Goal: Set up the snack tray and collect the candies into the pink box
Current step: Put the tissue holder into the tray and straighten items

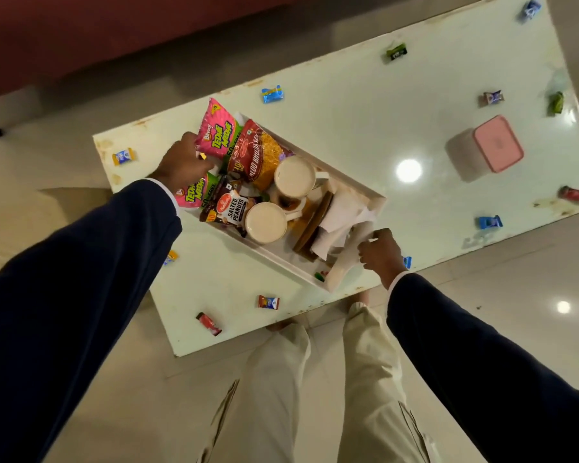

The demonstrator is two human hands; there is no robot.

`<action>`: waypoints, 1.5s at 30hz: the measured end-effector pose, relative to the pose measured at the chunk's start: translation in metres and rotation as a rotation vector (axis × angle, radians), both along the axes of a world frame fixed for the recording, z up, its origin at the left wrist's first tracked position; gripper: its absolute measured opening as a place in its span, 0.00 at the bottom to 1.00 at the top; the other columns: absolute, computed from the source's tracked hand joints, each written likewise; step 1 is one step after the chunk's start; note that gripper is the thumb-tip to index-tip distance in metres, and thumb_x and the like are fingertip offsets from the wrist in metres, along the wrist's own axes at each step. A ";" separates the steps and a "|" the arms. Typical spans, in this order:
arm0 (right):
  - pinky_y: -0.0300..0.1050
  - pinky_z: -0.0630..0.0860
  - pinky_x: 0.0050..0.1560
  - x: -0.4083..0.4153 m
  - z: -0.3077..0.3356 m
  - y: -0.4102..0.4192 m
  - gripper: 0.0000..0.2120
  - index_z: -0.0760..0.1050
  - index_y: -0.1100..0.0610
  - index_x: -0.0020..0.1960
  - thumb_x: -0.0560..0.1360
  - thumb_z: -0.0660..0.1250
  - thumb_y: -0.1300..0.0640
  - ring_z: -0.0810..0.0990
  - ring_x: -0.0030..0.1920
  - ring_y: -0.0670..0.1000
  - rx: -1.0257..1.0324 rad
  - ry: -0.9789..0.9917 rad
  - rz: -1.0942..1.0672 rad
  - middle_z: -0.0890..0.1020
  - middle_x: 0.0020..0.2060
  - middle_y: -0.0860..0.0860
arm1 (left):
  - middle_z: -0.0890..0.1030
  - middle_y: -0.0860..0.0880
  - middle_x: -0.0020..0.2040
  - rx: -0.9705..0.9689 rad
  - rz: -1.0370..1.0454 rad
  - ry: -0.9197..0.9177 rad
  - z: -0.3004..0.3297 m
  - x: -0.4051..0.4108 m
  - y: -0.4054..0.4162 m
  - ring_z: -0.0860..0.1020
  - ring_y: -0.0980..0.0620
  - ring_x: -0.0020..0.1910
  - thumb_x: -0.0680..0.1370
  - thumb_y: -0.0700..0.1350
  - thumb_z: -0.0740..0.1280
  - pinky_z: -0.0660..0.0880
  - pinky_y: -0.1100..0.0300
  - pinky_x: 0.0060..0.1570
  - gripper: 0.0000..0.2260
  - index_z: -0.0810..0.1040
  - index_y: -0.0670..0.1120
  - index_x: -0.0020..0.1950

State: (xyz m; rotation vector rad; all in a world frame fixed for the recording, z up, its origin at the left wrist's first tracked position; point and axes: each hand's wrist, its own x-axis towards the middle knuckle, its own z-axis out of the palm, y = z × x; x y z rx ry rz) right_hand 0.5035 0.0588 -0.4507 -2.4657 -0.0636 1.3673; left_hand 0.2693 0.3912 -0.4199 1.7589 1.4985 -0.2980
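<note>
Hands point(181, 160) point(380, 252) grip rectangular white tray point(274, 259) of glossy snack packets point(216, 133)

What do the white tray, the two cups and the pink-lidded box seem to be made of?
The white tray looks like painted wood or plastic: thick, flat, matte walls. The two cups seem glazed ceramic, cream and smooth, though plastic is possible. The pink-lidded box looks plastic: rounded corners, soft sheen, snap-style lid.

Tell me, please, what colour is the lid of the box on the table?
Pink, on the lid; the head view shows it.
</note>
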 end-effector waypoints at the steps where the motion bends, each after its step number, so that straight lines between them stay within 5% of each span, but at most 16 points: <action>1: 0.60 0.82 0.54 0.002 -0.002 0.000 0.16 0.67 0.58 0.62 0.76 0.63 0.58 0.82 0.53 0.62 0.001 0.032 -0.015 0.80 0.56 0.61 | 0.79 0.43 0.63 -0.046 0.027 -0.008 0.000 0.000 0.000 0.79 0.40 0.58 0.76 0.52 0.72 0.76 0.50 0.54 0.26 0.70 0.47 0.71; 3: 0.58 0.84 0.50 0.006 -0.005 0.001 0.13 0.66 0.57 0.61 0.77 0.62 0.61 0.83 0.53 0.62 0.023 0.104 -0.070 0.79 0.57 0.61 | 0.82 0.43 0.59 -0.125 0.080 -0.036 -0.003 -0.002 0.002 0.81 0.41 0.54 0.75 0.54 0.73 0.79 0.45 0.58 0.24 0.74 0.47 0.68; 6: 0.58 0.85 0.43 0.016 -0.006 0.001 0.10 0.66 0.56 0.58 0.79 0.59 0.65 0.83 0.53 0.63 0.067 0.151 -0.067 0.77 0.58 0.62 | 0.85 0.45 0.48 -0.147 0.232 -0.114 -0.006 -0.005 -0.004 0.83 0.45 0.43 0.73 0.51 0.74 0.80 0.53 0.49 0.15 0.83 0.47 0.57; 9: 0.58 0.85 0.42 0.034 0.002 0.007 0.08 0.66 0.56 0.55 0.78 0.59 0.64 0.83 0.52 0.65 0.090 0.133 -0.037 0.77 0.58 0.63 | 0.85 0.43 0.46 -0.158 0.339 -0.156 -0.004 -0.010 -0.021 0.84 0.40 0.46 0.76 0.46 0.73 0.80 0.48 0.53 0.03 0.83 0.48 0.47; 13: 0.66 0.82 0.53 0.072 0.027 0.028 0.15 0.67 0.57 0.54 0.68 0.57 0.54 0.82 0.54 0.66 0.090 0.213 -0.050 0.78 0.57 0.63 | 0.84 0.41 0.53 -0.130 0.434 -0.164 -0.002 -0.020 -0.050 0.83 0.38 0.53 0.79 0.46 0.70 0.79 0.42 0.61 0.09 0.83 0.46 0.57; 17: 0.66 0.82 0.53 0.120 0.037 0.054 0.05 0.67 0.56 0.54 0.78 0.58 0.62 0.83 0.50 0.65 0.102 0.162 0.158 0.79 0.53 0.63 | 0.84 0.39 0.57 -0.153 0.594 -0.194 0.003 -0.023 -0.087 0.83 0.37 0.54 0.79 0.47 0.70 0.80 0.43 0.59 0.16 0.79 0.44 0.65; 21: 0.62 0.83 0.48 0.157 0.036 0.087 0.11 0.67 0.56 0.56 0.77 0.58 0.68 0.82 0.46 0.62 0.083 0.104 0.349 0.79 0.51 0.62 | 0.84 0.41 0.55 -0.151 0.726 -0.242 0.002 -0.016 -0.124 0.84 0.39 0.51 0.78 0.45 0.70 0.81 0.43 0.57 0.13 0.80 0.45 0.62; 27: 0.57 0.83 0.42 0.187 0.025 0.124 0.10 0.68 0.57 0.57 0.78 0.58 0.67 0.82 0.45 0.61 0.051 0.077 0.520 0.79 0.55 0.62 | 0.84 0.46 0.49 -0.151 0.838 -0.307 -0.020 0.001 -0.156 0.84 0.45 0.44 0.78 0.43 0.70 0.78 0.56 0.42 0.10 0.80 0.46 0.60; 31: 0.58 0.84 0.44 0.199 0.014 0.132 0.14 0.68 0.59 0.62 0.78 0.56 0.66 0.83 0.52 0.64 0.012 0.053 0.571 0.78 0.58 0.63 | 0.85 0.48 0.47 -0.100 0.853 -0.352 -0.028 0.015 -0.164 0.84 0.46 0.43 0.79 0.44 0.70 0.81 0.52 0.47 0.05 0.80 0.51 0.54; 35: 0.55 0.84 0.40 0.206 0.006 0.132 0.13 0.68 0.59 0.61 0.77 0.57 0.67 0.83 0.49 0.62 0.012 0.102 0.579 0.78 0.59 0.63 | 0.84 0.42 0.56 -0.105 0.885 -0.315 -0.028 0.019 -0.163 0.85 0.41 0.50 0.79 0.45 0.70 0.81 0.47 0.53 0.14 0.78 0.43 0.64; 39: 0.53 0.85 0.39 0.210 0.004 0.130 0.14 0.68 0.58 0.63 0.78 0.58 0.64 0.83 0.53 0.62 0.014 0.089 0.611 0.79 0.59 0.61 | 0.83 0.43 0.56 -0.101 0.879 -0.288 -0.022 0.025 -0.162 0.84 0.39 0.54 0.80 0.43 0.69 0.79 0.55 0.44 0.14 0.77 0.43 0.65; 45: 0.62 0.76 0.61 0.196 0.012 0.102 0.17 0.67 0.63 0.66 0.80 0.62 0.58 0.77 0.59 0.66 0.093 -0.228 0.737 0.72 0.64 0.63 | 0.66 0.39 0.76 0.259 0.672 0.064 0.007 0.058 -0.176 0.68 0.37 0.74 0.77 0.44 0.72 0.70 0.37 0.68 0.35 0.60 0.41 0.79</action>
